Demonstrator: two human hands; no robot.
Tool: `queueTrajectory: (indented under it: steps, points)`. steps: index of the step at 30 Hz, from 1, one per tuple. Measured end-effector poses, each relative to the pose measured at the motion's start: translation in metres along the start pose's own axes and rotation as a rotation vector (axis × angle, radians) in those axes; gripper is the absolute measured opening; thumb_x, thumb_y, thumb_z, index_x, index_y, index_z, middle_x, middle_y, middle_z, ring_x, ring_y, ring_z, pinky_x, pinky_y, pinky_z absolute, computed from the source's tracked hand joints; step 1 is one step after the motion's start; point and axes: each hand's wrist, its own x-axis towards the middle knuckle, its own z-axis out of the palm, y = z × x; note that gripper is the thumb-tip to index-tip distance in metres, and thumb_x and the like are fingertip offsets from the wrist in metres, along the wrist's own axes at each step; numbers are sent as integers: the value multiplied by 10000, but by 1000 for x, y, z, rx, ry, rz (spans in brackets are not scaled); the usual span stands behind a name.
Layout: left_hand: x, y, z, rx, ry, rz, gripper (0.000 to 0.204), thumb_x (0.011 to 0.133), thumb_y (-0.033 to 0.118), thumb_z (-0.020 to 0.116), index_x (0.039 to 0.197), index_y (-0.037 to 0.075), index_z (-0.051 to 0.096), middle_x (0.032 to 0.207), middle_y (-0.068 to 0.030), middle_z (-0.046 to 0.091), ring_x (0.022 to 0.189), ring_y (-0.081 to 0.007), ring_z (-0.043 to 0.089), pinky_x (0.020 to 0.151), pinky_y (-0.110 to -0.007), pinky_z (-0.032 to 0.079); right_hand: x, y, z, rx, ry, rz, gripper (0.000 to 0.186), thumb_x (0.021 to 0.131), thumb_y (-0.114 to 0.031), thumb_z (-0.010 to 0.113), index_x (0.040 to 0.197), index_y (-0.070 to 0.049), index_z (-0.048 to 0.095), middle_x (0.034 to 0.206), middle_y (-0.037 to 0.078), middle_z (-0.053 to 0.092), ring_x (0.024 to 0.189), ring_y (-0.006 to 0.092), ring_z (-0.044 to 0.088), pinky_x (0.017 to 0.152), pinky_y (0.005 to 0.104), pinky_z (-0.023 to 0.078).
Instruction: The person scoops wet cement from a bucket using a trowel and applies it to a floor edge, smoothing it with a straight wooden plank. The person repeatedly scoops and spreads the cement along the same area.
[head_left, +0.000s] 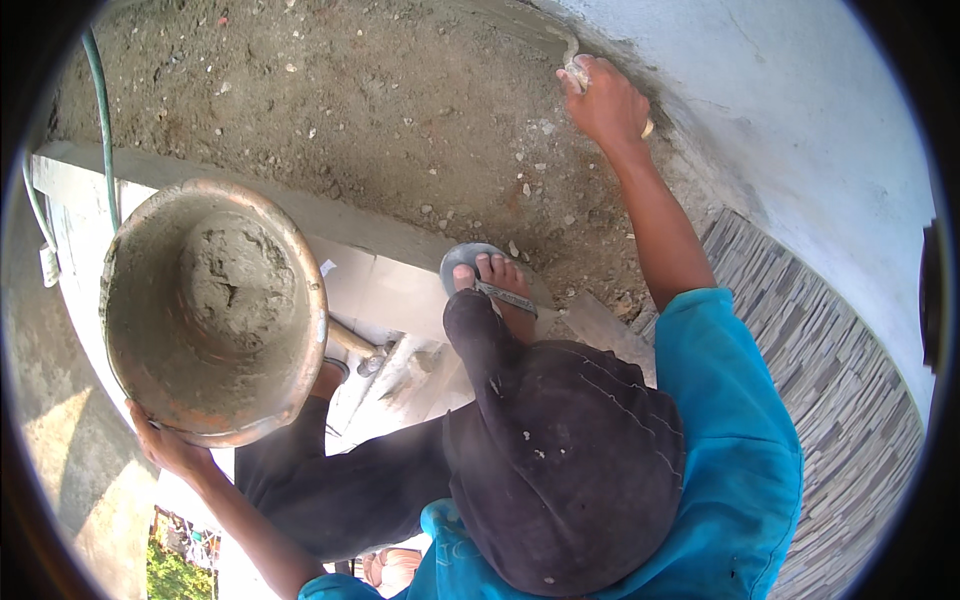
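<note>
My left hand (pixel 168 442) grips the lower rim of a wide, mortar-stained basin (pixel 140 310), its fingers tucked round the outside. Wet grey mortar (pixel 240 280) lies in the bottom of that basin, which tilts toward me. At the far right, my stretched-out right hand (pixel 607 100) is closed round the handle of a trowel (pixel 571 46). The trowel's curved metal neck shows past my fingers, and the handle's pale end sticks out behind my hand. Its blade is hard to make out against the grey strip where the soil meets the wall.
A pale wall (pixel 790 130) rises at the right above stone-patterned tiles (pixel 830 400). Rough soil with pebbles (pixel 380 110) fills the far side. My sandalled foot (pixel 495 280) rests on the ledge. Near the basin are a hammer (pixel 352 340) and a green hose (pixel 100 110).
</note>
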Motion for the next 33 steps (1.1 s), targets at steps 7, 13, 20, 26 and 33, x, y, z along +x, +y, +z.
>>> queueTrajectory:
  steps: [7,13,20,26,33]
  points:
    - [-5,10,1,13,-10,-48,503,1054,281,428,1466,-7,457,1504,-186,433,1358,-307,467,1109,-426,464,-43,22,-16,29,96,-60,353,925,-406,665,1147,-138,722,1162,47,698,939,284,702,747,415,557]
    - [-3,-1,-2,110,-27,71,452,1050,186,401,1460,10,474,1504,-184,425,1365,-322,457,1118,-438,459,-40,40,20,-30,30,-131,328,928,-368,673,1139,-122,722,1156,67,694,952,277,698,751,404,560]
    - [1,-7,-4,42,-8,43,441,1048,173,427,1449,-2,484,1491,-179,447,1354,-313,472,1117,-428,459,-37,49,16,44,170,-85,329,919,-355,689,1124,-99,720,1123,82,693,935,279,695,771,398,548]
    - [0,-7,-2,4,7,36,438,1055,181,427,1443,-14,486,1496,-176,448,1348,-300,479,1111,-420,465,-45,49,2,86,269,-166,340,889,-370,721,1097,-101,728,1081,63,701,899,253,695,712,369,551]
    - [4,-15,-7,92,-32,112,436,1051,160,426,1449,-11,481,1478,-183,458,1349,-312,475,1106,-436,470,-25,30,11,-51,125,-193,370,910,-406,693,1144,-119,719,1114,93,710,947,307,700,752,429,558]
